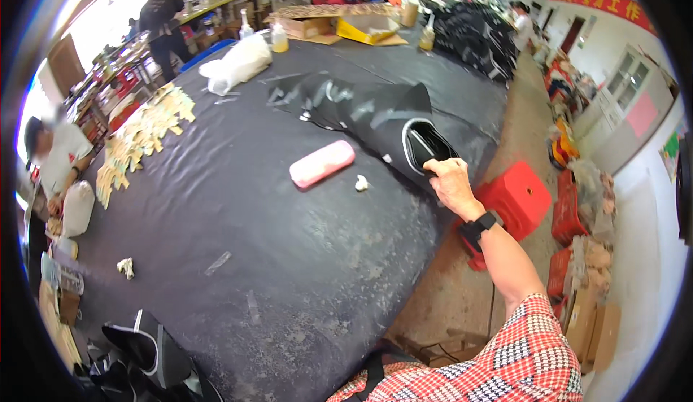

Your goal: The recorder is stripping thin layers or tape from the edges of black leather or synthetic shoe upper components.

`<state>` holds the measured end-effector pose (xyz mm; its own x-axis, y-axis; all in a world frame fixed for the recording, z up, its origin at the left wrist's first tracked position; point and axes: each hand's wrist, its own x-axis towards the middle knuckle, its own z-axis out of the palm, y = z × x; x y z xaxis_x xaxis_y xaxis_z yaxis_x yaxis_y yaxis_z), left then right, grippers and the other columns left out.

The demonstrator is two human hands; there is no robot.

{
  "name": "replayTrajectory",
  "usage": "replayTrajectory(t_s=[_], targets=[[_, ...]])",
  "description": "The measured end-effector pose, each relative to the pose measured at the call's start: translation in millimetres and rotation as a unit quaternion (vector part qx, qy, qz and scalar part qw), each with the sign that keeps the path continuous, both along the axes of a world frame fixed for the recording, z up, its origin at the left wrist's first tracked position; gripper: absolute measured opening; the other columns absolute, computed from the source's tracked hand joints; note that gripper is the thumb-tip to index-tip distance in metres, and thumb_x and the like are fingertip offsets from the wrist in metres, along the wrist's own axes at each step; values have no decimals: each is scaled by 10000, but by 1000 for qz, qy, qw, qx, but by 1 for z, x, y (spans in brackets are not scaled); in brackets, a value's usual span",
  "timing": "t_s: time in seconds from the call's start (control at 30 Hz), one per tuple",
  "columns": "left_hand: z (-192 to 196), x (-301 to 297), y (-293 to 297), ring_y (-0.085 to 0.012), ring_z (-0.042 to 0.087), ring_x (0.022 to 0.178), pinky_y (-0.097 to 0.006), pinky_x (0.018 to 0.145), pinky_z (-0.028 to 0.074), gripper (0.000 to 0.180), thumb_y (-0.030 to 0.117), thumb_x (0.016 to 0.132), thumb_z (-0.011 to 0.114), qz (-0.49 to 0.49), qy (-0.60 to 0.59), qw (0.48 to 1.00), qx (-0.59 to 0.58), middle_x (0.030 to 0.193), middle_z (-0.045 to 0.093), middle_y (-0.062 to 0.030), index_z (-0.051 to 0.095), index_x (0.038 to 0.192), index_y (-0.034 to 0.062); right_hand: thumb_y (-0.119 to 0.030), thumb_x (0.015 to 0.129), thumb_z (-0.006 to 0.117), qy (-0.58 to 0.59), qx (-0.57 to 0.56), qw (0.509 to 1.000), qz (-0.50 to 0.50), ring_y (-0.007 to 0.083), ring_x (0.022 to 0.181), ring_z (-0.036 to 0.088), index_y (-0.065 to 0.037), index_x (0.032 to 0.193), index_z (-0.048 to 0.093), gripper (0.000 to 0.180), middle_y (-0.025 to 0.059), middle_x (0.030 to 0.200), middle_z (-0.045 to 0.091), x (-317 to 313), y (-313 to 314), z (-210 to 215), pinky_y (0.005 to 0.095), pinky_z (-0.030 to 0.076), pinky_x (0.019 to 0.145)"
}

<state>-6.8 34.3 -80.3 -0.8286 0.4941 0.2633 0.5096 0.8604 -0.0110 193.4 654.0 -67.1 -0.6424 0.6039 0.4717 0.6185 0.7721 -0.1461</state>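
Note:
My right hand (455, 187), a dark watch on its wrist, reaches out at the right edge of the table. Its fingers pinch the rim of a black piece with a pale-edged round opening (410, 141). That piece lies at the end of a row of overlapping glossy black pieces (339, 102). A pink rounded block (322, 164) rests left of the hand, with a small white crumpled wad (362, 182) beside it. My left hand is out of view.
Black sheeting covers the wide table (238, 236). More black pieces (155, 355) lie at lower left, cream cut pieces (144, 128) at the left edge. A large black pile (476, 37) stands far right. A red stool (516, 198) is beside the table. People work around.

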Motion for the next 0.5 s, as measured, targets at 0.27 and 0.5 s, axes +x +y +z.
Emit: replayTrajectory(t_s=[0.27, 0.5], targets=[[0, 15, 1, -315, 354, 1240, -382, 1017, 279, 489, 28, 747, 640, 133, -45, 955, 261, 1339, 389, -170, 453, 1198, 12, -124, 632, 684, -139, 165, 974, 72, 328, 771, 557, -24, 894, 540, 316, 141, 808, 569, -68, -89, 79, 410, 411, 670], [-26, 50, -49, -348, 391, 1209, -402, 1011, 302, 621, 187, 716, 721, 133, -79, 901, 406, 1310, 392, -216, 399, 1215, 5, -65, 668, 697, -76, -243, 753, 606, 306, 988, 562, -22, 1127, 514, 496, 165, 1085, 561, -191, -338, 21, 355, 478, 826]])
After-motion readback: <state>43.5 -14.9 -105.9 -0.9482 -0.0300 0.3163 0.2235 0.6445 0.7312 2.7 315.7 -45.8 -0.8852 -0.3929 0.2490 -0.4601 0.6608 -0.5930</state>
